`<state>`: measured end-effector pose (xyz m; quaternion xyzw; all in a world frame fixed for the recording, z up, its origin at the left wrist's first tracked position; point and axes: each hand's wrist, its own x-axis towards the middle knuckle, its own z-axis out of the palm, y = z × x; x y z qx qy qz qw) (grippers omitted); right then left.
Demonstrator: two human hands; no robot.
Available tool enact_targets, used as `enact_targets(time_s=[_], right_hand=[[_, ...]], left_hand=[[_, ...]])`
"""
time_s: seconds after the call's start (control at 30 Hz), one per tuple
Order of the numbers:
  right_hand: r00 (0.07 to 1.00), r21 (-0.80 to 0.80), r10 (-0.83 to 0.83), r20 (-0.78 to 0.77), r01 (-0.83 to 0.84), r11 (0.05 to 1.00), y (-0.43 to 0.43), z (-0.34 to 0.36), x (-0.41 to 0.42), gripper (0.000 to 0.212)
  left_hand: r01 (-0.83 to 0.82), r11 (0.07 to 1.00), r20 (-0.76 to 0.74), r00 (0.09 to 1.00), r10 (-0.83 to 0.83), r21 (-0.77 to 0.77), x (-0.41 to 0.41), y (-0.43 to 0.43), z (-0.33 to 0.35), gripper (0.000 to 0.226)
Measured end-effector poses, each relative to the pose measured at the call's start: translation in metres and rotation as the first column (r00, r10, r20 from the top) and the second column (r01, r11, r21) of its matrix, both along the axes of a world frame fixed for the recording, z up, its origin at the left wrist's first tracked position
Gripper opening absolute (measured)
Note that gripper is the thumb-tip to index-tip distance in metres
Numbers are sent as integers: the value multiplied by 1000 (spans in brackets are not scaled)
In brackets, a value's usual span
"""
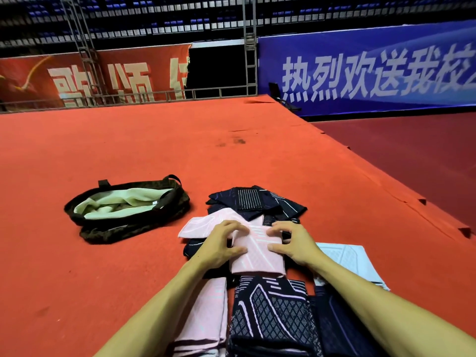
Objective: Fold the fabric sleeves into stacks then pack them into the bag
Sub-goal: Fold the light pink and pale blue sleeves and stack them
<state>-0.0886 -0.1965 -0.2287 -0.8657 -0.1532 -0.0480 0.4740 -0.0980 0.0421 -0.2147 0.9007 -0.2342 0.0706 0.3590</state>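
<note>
A pink fabric sleeve (pixel 253 256) lies partly folded on a heap of dark navy patterned sleeves (pixel 257 202). My left hand (pixel 221 243) and my right hand (pixel 293 243) both pinch it, thumbs under its side edges and curled fingers on top. Close to me sit a folded pink stack (pixel 206 315) and a folded navy stack (pixel 273 313). A pale blue sleeve (pixel 347 258) lies flat to the right. The dark bag (pixel 128 217) with a light green lining lies open at the left.
Everything rests on a red carpeted platform (pixel 180 140) whose stepped edge drops to a darker floor (pixel 412 155) on the right. Red and blue banners and metal scaffolding stand far behind.
</note>
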Motion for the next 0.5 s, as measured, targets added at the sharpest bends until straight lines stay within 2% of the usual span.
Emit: enact_targets(time_s=[0.17, 0.27, 0.37, 0.5], right_hand=[[990, 110, 69, -120, -56, 992, -6, 2, -5, 41], [992, 163, 81, -95, -64, 984, -4, 7, -6, 42], [999, 177, 29, -37, -22, 984, 0, 9, -7, 40], [979, 137, 133, -156, -111, 984, -3, 3, -10, 51]], left_hand=[[36, 994, -35, 999, -39, -102, -1, 2, -1, 41], [26, 980, -90, 995, -44, -196, -3, -1, 0, 43], [-18, 970, -108, 994, -8, -244, -5, -1, 2, 45], [-37, 965, -197, 980, -15, -258, -15, 3, 2, 48]])
